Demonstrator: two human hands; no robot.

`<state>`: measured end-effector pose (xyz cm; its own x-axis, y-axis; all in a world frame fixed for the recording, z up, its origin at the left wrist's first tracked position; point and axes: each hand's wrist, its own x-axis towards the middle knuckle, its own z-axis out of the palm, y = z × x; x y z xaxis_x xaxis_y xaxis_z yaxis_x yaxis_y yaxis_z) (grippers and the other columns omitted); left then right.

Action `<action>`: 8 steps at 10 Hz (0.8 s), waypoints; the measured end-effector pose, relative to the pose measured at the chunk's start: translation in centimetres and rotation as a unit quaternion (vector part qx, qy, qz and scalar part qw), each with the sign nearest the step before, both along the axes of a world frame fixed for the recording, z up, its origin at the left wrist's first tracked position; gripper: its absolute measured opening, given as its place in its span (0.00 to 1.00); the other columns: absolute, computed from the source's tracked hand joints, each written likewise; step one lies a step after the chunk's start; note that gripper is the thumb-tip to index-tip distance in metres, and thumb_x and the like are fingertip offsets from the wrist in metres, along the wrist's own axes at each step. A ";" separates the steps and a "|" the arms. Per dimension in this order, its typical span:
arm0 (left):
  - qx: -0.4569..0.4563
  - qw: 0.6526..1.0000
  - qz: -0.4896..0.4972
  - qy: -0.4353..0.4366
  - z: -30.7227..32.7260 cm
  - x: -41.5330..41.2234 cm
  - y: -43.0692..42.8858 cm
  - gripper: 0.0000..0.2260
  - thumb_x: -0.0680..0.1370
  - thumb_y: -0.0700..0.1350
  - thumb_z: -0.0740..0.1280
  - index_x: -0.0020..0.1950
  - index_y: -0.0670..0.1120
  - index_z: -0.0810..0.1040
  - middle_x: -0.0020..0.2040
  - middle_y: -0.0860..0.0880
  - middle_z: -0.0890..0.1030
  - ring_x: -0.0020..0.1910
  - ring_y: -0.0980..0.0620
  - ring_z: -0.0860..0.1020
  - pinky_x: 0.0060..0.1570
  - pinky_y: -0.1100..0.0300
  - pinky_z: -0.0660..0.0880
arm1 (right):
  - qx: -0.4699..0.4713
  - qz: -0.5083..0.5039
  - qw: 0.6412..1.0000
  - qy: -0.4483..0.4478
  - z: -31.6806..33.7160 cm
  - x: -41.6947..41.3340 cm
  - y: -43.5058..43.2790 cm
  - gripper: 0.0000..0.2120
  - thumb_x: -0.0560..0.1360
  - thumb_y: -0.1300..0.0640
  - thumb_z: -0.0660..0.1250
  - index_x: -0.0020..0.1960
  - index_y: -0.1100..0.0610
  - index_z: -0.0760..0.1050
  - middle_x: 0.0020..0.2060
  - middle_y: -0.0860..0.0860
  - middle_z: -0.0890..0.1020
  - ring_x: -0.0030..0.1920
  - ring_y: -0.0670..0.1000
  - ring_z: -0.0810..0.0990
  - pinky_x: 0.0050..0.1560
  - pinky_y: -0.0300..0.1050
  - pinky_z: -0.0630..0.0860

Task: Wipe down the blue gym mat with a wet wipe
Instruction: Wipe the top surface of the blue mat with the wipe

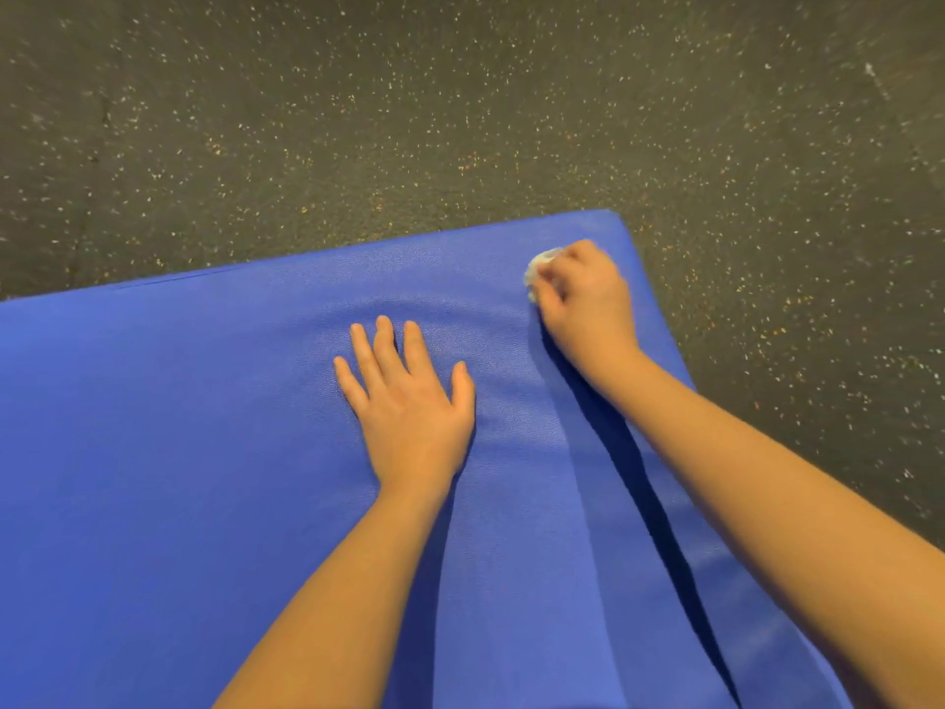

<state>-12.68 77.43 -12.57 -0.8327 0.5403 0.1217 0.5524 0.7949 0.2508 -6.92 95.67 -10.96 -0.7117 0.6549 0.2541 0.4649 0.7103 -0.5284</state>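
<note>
Blue mat (pixel 179 452) nearest; left hand (pixel 409 401) flat on it, right hand (pixel 588 299) gripping wipe (pixel 539 266)

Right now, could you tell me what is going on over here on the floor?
A person is wiping a blue gym mat that lies on speckled dark rubber flooring. Their right hand grips a bunched-up white wet wipe and presses it to the mat near its far right corner. Their left hand rests flat on the mat, fingers spread, near the middle.
</note>
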 end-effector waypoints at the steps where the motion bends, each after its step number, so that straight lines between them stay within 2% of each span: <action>1: -0.001 1.000 0.003 0.000 0.0 0.0 0.0 0.28 0.76 0.56 0.54 0.69 0.39 0.70 0.71 0.37 0.67 0.74 0.36 0.59 0.71 0.36 0.54 | 0.028 0.205 0.978 -0.018 0.6 1.1 -2.6 0.10 0.73 0.57 0.64 0.38 0.61 0.79 0.39 0.58 0.79 0.40 0.59 0.78 0.39 0.45 0.72; 2: 0.004 1.000 0.000 -0.002 0.1 0.0 0.0 0.29 0.76 0.56 0.54 0.69 0.39 0.70 0.71 0.37 0.68 0.74 0.36 0.59 0.71 0.36 0.54 | 0.072 0.057 0.995 -0.042 0.3 1.2 0.8 0.08 0.70 0.59 0.67 0.35 0.62 0.78 0.36 0.59 0.78 0.39 0.62 0.77 0.38 0.49 0.73; 3: 0.005 1.000 -0.002 -0.001 0.0 0.0 0.0 0.29 0.76 0.56 0.54 0.69 0.38 0.70 0.71 0.37 0.68 0.74 0.36 0.59 0.71 0.36 0.54 | 0.059 -0.140 0.988 -0.024 -0.4 1.5 1.0 0.08 0.70 0.57 0.66 0.36 0.60 0.80 0.37 0.59 0.78 0.40 0.62 0.75 0.39 0.53 0.73; 4: 0.004 1.000 0.000 -0.003 -0.1 0.0 0.0 0.29 0.76 0.56 0.53 0.69 0.38 0.70 0.71 0.37 0.67 0.74 0.36 0.59 0.71 0.35 0.54 | 0.054 -0.031 0.998 0.012 -0.7 2.4 -2.4 0.07 0.70 0.59 0.67 0.35 0.59 0.77 0.36 0.57 0.78 0.38 0.60 0.75 0.37 0.51 0.72; 5: 0.002 1.000 0.000 -0.002 0.0 0.0 0.0 0.29 0.76 0.56 0.53 0.69 0.38 0.70 0.71 0.37 0.67 0.74 0.36 0.59 0.71 0.35 0.54 | 0.088 0.018 0.995 -0.033 -0.4 4.4 -0.6 0.08 0.71 0.58 0.67 0.36 0.61 0.77 0.36 0.58 0.77 0.37 0.61 0.75 0.37 0.51 0.71; 6: 0.008 1.000 -0.002 -0.002 0.0 0.1 -0.1 0.29 0.76 0.56 0.54 0.69 0.38 0.70 0.71 0.36 0.68 0.74 0.35 0.59 0.71 0.35 0.54 | 0.039 -0.196 0.978 -0.060 -0.5 5.7 2.5 0.12 0.72 0.55 0.61 0.39 0.62 0.77 0.41 0.60 0.78 0.43 0.63 0.75 0.41 0.52 0.69; 7: 0.008 1.000 -0.001 -0.006 0.0 0.0 -0.1 0.29 0.76 0.56 0.53 0.69 0.38 0.70 0.71 0.36 0.67 0.74 0.35 0.59 0.71 0.35 0.53 | 0.052 -0.154 0.986 -0.040 -0.8 5.6 0.5 0.09 0.73 0.58 0.60 0.39 0.62 0.75 0.42 0.59 0.79 0.42 0.61 0.74 0.41 0.53 0.67; 8: 0.009 1.000 0.000 -0.006 0.1 0.0 -0.1 0.29 0.76 0.56 0.54 0.69 0.38 0.70 0.71 0.36 0.67 0.74 0.35 0.59 0.71 0.35 0.53 | 0.094 0.002 0.995 -0.029 -0.5 7.0 -1.3 0.06 0.72 0.61 0.66 0.37 0.61 0.74 0.38 0.59 0.77 0.38 0.61 0.74 0.39 0.53 0.70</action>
<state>-12.66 77.36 -12.50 -0.8336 0.5389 0.1211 0.5500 0.7900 0.2710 0.08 94.40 -11.51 -0.7317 0.5964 0.3299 0.4872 0.7962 -0.3587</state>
